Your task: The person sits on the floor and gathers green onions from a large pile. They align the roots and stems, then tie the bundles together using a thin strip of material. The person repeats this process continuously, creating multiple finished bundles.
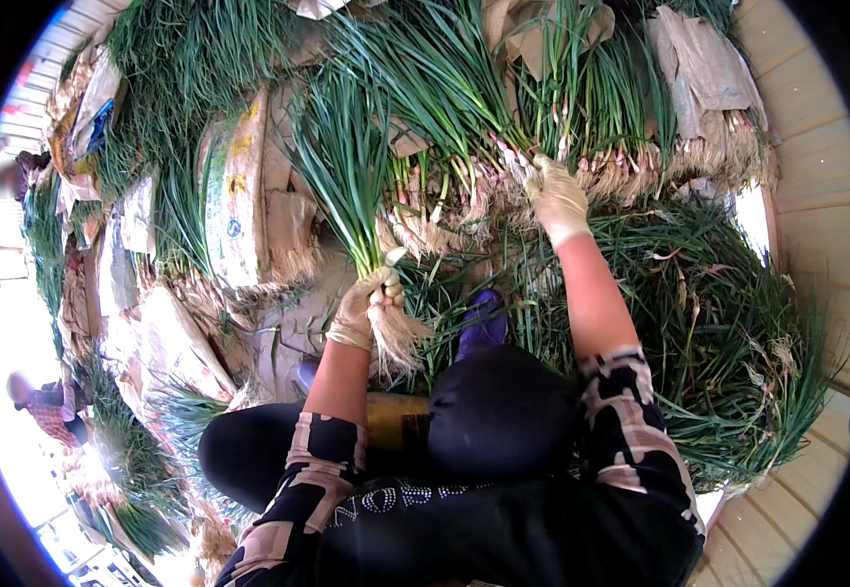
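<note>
My left hand (370, 304), in a pale glove, is closed around a bunch of green garlic (355, 198) just above its roots. The long leaves fan up and away from me, and the whitish roots (397, 334) hang below my fist. My right hand (558, 197), gloved too, reaches forward to a row of green garlic lying ahead. Its fingers grip the pinkish lower ends of some stalks (507, 150); how many is hidden. More rooted stalks (469, 187) lie between my two hands.
Loose leaves and trimmings (696, 323) are heaped at my right. Woven sacks (230, 198) cover bunches at the left, and another sack (707, 70) lies at the far right. My purple shoe (483, 323) is among the leaves. Another person (50, 411) is at the far left.
</note>
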`<state>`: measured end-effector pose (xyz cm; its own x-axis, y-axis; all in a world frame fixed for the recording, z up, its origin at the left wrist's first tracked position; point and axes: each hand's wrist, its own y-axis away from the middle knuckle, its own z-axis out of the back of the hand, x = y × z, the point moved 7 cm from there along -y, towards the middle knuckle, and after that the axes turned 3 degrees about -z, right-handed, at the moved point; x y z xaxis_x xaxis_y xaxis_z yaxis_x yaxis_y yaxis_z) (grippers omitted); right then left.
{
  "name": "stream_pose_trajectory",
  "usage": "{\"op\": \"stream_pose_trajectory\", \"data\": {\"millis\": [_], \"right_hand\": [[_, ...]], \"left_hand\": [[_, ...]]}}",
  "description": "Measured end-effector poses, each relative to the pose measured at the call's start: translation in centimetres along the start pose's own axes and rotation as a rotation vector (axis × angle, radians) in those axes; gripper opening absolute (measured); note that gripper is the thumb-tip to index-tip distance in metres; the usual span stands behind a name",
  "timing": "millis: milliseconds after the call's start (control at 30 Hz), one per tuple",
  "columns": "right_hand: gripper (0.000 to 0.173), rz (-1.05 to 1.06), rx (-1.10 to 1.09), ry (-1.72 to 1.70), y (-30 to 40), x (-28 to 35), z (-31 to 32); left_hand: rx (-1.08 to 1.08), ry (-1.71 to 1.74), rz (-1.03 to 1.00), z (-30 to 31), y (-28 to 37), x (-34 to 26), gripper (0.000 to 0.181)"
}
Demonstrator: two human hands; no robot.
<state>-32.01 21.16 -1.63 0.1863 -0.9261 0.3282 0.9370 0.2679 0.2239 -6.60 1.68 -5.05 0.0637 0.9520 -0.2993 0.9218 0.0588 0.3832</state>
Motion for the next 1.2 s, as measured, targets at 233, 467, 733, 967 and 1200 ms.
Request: {"op": "stream_pose_trajectory", "data": {"millis": [233,467,733,967,1200], "right_hand": [[0.010,0.339,-0.691,-0.337,-0.8,1.6,6.8],[0.028,0.434,-0.071,-0.538,6.5,5.3,-0.8],[0.022,0.941,0.337,-0.212,13.8,11.2,-8.3],[0.025,0.440,0.602,0.211,7.5,-0.5,-12.7],[0.036,0.590,0.150,-0.561,8.3,10.1,-3.0]], "left_hand": [[0.301,0.123,-0.188,-6.7,1.7,-3.1,0.024],[0.086,0.093,-0.198,-3.5,-1.5,-1.5,0.023],[-0.322,-0.471,-0.020,-1.8,-0.7,-1.3,0.013],[-0.111,-0.426,0.023,-3.2,-0.3,-2.5,0.029],[-0.235,-0.409,0.052,-0.7,0.5,-1.1,0.032]]}}
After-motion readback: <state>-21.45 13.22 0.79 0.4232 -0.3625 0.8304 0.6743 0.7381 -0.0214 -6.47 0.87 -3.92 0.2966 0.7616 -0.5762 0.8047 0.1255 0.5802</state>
